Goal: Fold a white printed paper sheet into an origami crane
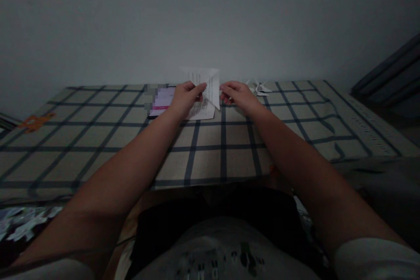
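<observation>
My left hand point(188, 95) is closed on a folded sheet of printed paper point(214, 87), pinched between thumb and fingers. The sheet is held up off the tabletop, with a slanted fold toward its right side. Below it, another piece of printed paper point(205, 113) shows near the tablecloth; I cannot tell whether the two are joined. Just beside the sheet's right edge is my right hand point(239, 95), its fingers curled in and thumb close to the index finger. Nothing shows in its grip.
A device with a lit screen point(166, 101), partly pixelated, lies left of the paper. Small folded-paper shapes point(261, 89) sit behind my right hand. A checked tablecloth point(210, 162) covers the table, which meets a plain wall point(210, 22). An orange item point(36, 122) lies far left.
</observation>
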The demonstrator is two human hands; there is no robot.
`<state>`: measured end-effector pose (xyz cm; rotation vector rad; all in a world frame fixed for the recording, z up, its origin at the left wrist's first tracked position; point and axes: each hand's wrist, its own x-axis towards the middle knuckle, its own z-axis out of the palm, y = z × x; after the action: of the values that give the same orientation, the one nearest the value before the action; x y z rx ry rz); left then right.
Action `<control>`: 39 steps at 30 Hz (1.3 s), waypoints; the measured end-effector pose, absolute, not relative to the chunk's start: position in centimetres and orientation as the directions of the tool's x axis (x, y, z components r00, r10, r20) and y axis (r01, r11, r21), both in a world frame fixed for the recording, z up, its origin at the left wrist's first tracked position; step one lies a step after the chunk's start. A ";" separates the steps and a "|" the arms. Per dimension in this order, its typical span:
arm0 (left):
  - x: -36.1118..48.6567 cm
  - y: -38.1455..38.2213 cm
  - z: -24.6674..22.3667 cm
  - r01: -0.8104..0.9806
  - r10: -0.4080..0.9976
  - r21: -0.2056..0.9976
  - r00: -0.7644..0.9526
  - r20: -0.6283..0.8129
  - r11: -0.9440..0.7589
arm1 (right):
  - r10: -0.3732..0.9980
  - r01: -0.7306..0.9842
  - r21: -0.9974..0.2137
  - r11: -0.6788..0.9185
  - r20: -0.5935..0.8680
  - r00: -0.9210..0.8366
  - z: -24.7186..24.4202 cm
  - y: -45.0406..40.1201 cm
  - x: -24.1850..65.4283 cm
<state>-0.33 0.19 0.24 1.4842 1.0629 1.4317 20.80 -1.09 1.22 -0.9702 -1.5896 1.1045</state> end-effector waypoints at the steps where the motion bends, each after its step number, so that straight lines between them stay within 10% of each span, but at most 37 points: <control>1: -0.4 0.4 0.3 0.021 0.944 0.944 -0.022 0.330 -0.329 | 0.928 0.104 -0.956 0.273 0.234 -0.290 1.2 -1.2 20.7; 39: 0.5 -1.4 0.7 0.114 0.959 0.967 0.197 0.204 -0.229 | 0.902 0.162 -0.926 0.341 0.273 -0.333 1.4 -2.0 20.5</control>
<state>0.53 -1.36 0.74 1.5538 1.0540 1.1576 20.49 -2.01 1.43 -0.9542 -1.7331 1.0668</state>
